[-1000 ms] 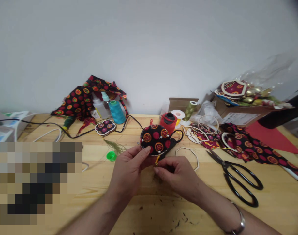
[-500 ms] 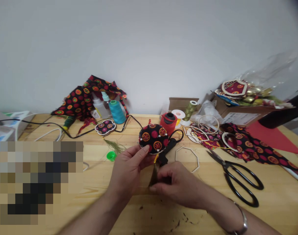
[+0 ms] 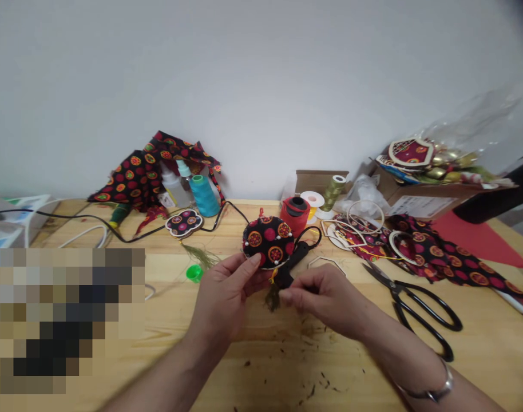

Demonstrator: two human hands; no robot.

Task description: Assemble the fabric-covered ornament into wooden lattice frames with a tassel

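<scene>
- Ornament (image 3: 268, 242): we see a round padded disc of black fabric printed with red and orange circles, white pin heads along its rim, held up above the table just in front of us.
- Left hand (image 3: 227, 297): curled and closed on the disc's lower edge, thumb on the front, so we take it as firmly gripping.
- Right hand (image 3: 325, 297): partly closed, thumb and forefinger pinched close together just beside the tassel (any fine thread between them would be too thin for us to tell).
- Tassel (image 3: 272, 298): small, olive-green, hanging below the disc on yellow thread.
- Black corded tool (image 3: 293, 263): lies behind the disc, touching its right edge.
- Around us on the pale wooden table (image 3: 261, 366): red thread spool (image 3: 294, 216), teal thread cone (image 3: 205, 195), green bottle cap (image 3: 194, 273), octagonal wooden frame (image 3: 325, 263), and black-handled scissors (image 3: 416, 309) lying well to the right.
</scene>
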